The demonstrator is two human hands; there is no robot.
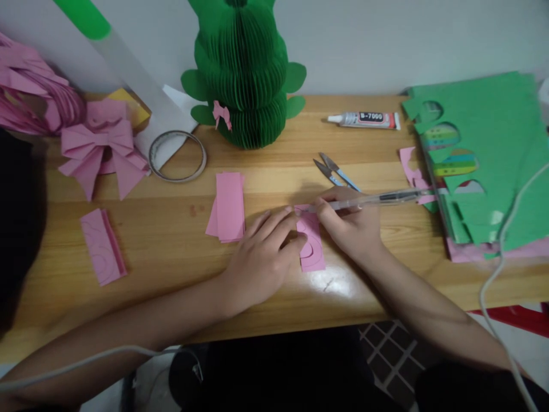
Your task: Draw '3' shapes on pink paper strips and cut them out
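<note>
A small pink paper strip (314, 260) with curved pen lines lies on the wooden table. My left hand (263, 257) rests flat with fingers spread, its fingertips pressing the strip's left edge. In my right hand (354, 223) is a clear pen (373, 198), its tip on the upper part of the strip. Just left of my left hand is a stack of pink paper strips (230, 206). Another folded pink strip (102, 246) with drawn lines lies farther left. Thread snips (334, 170) lie beyond my right hand, partly hidden by it.
A green honeycomb paper figure (240, 74) stands at the back. Left are a tape roll (177, 156), a pink paper bow (104, 140) and a green-capped tube (124, 63). A B-7000 glue tube (364, 119) lies back right, near cut green sheets (497, 154). A white cable (500, 252) crosses the right side.
</note>
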